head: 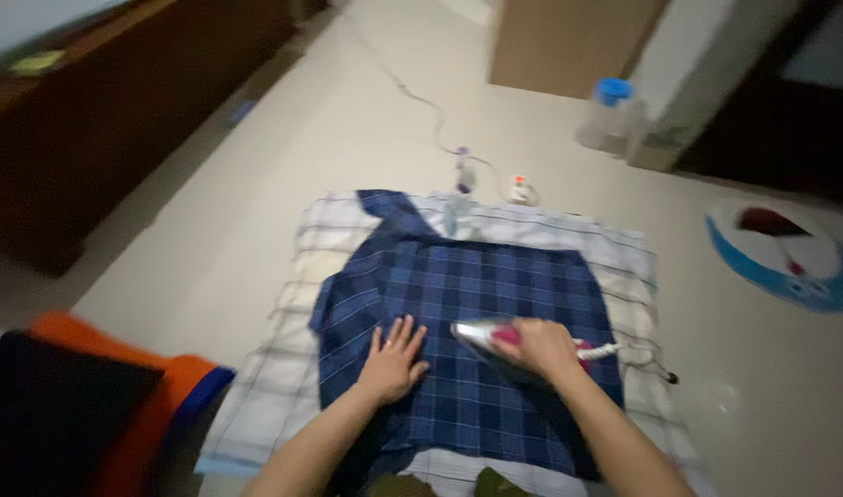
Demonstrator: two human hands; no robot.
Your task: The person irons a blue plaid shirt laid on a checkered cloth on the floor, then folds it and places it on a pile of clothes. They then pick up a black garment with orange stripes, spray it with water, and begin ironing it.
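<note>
A dark blue checked shirt lies spread on a white checked cloth laid over the floor. My left hand rests flat on the shirt's near left part with the fingers apart. My right hand grips the pink handle of a silver clothes iron, which sits on the shirt with its tip pointing left, close to my left hand. The iron's striped cord trails off to the right.
A clear spray bottle stands at the cloth's far edge, with a small white plug block and a cable behind it. A blue-capped jar stands farther back. An orange and dark pile lies at near left, a round blue-and-white mat at right.
</note>
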